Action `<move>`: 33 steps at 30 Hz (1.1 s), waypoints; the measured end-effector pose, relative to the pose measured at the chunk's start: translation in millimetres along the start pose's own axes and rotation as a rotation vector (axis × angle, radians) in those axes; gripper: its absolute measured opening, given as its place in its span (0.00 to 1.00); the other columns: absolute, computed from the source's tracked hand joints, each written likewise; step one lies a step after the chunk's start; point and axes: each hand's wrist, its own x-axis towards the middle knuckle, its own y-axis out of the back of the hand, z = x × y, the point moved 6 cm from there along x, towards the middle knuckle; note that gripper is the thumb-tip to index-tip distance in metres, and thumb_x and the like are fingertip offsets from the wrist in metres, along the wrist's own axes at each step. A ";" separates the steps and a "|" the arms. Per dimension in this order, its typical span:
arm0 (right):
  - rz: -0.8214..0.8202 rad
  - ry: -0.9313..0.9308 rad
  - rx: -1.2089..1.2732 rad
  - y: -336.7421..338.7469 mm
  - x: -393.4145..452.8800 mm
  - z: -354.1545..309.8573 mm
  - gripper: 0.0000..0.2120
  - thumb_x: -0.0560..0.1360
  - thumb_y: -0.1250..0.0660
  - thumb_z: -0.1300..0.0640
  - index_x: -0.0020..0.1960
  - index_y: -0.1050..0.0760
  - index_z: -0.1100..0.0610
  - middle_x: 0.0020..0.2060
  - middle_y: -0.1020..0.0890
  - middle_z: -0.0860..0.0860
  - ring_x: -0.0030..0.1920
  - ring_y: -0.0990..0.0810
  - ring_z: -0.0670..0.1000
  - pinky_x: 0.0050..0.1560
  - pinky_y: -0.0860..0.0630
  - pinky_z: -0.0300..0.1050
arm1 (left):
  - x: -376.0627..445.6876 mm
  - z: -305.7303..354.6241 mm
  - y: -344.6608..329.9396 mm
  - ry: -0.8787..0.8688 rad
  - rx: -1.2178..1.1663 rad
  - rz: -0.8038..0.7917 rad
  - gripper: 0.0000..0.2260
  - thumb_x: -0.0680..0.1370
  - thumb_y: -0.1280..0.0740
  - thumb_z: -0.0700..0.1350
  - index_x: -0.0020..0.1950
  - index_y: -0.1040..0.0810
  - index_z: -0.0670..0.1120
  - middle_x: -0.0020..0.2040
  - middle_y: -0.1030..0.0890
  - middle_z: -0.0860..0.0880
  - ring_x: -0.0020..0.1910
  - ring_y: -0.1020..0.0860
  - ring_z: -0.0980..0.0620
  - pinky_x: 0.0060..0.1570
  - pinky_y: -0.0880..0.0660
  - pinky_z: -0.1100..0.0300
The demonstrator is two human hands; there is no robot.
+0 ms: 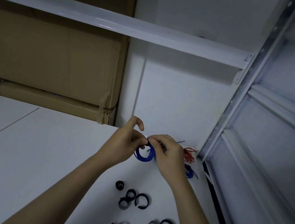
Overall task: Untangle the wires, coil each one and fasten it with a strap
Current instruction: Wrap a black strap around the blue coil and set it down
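both hands (147,147) pinch strap on blue coil (143,155) | near shelf's (18,148) right edge

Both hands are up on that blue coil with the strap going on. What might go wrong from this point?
1. The blue coil hangs in the air, pinched at the top by the left hand and right hand; if the black strap slips, the loops could spring apart.
2. The red wire lies loose just behind the hands, and a free blue end could snag it.
3. The spare straps lie near the forearms and could be swept aside.
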 end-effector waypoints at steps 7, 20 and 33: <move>-0.098 -0.073 0.033 -4.3 -2.3 4.1 0.09 0.75 0.32 0.64 0.53 0.20 0.55 0.46 0.20 0.43 0.48 0.20 0.46 0.50 0.23 0.40 | 3.8 -4.9 -1.9 -0.047 0.094 0.017 0.11 0.79 0.35 0.41 0.48 0.37 0.53 0.39 0.16 0.52 0.41 0.19 0.54 0.46 0.22 0.50; -0.163 -0.059 -0.266 -21.0 -10.1 25.1 0.09 0.77 0.38 0.65 0.54 0.25 0.55 0.48 0.29 0.44 0.52 0.31 0.45 0.49 0.34 0.31 | 6.5 -14.7 -8.7 -0.144 0.558 -0.009 0.11 0.79 0.35 0.51 0.54 0.21 0.46 0.46 0.17 0.51 0.44 0.21 0.51 0.44 0.26 0.55; -0.197 -0.051 -0.270 -21.4 -5.3 36.1 0.07 0.76 0.36 0.64 0.53 0.24 0.56 0.46 0.26 0.45 0.51 0.31 0.43 0.50 0.34 0.28 | 9.2 -34.6 -20.1 -0.047 0.370 -0.177 0.10 0.79 0.35 0.51 0.50 0.18 0.47 0.45 0.18 0.53 0.44 0.22 0.56 0.46 0.24 0.57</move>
